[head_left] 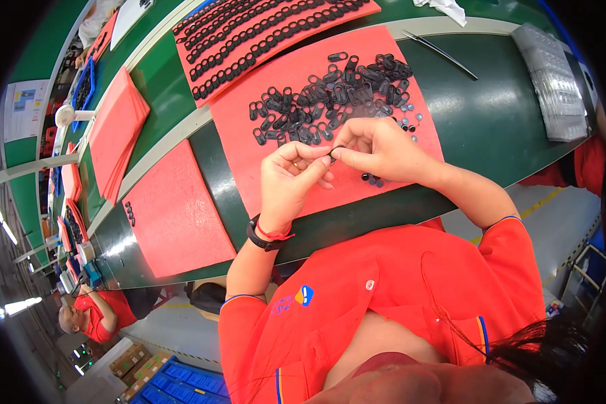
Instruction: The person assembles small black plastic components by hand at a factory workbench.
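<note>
Lying at the left, beyond a pale rail, a fanned stack of pink sheets (118, 131) slants toward the near side. Closer in, a pink mat (175, 209) carries a short line of small black parts (130, 213) by its left edge. Farther back toward the middle, a pink board (303, 40) bears several rows of black ring-ended parts.

Next comes the central pink sheet (242, 175), spread on the green surface (478, 114). Over it the person's left hand (289, 178), with a black wristband (262, 237) and a red cord at the wrist, pinches a small dark piece (337, 148) between thumb and forefinger. The right hand (384, 149) meets it there, its thumb and finger pinching the same piece, which the fingertips partly hide. Just behind the hands, a loose heap of black ring-ended parts (303, 101) covers the sheet's far half.

Small round parts (372, 180) lie near the right wrist, dark and greyish. Farther right, slim metal tweezers (444, 55) rest diagonally, and clear plastic trays (549, 84) stand piled by the right edge.
</note>
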{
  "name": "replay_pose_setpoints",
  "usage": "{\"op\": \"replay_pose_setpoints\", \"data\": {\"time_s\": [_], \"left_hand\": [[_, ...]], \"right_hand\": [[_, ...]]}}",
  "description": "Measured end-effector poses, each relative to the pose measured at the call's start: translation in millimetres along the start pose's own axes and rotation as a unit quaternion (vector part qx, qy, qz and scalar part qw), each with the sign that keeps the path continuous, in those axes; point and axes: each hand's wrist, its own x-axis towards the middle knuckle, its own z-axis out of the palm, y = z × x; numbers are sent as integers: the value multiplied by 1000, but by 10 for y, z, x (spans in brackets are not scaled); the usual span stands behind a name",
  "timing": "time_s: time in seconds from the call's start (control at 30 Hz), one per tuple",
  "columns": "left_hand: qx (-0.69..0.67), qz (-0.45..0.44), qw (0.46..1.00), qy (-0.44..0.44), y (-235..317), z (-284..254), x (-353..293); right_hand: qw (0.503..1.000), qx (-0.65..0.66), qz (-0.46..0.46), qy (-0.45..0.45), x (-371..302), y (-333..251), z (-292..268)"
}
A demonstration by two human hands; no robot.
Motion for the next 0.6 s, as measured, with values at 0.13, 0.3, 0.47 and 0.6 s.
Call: {"op": "replay_pose_setpoints", "data": {"time_s": [0.13, 0.3, 0.47, 0.6], "left_hand": [[-6, -7, 1000, -6, -5, 3, 8], [-8, -9, 1000, -1, -18, 3, 11], [-10, -20, 1000, 2, -44, -17, 17], [-13, -25, 1000, -1, -62, -27, 19]], "right_hand": [[1000, -4, -10, 8, 2, 36, 13], [1000, 3, -11, 24, 10, 12, 24], [1000, -1, -4, 28, 15, 30, 36], [1000, -5, -2, 27, 15, 52, 39]]}}
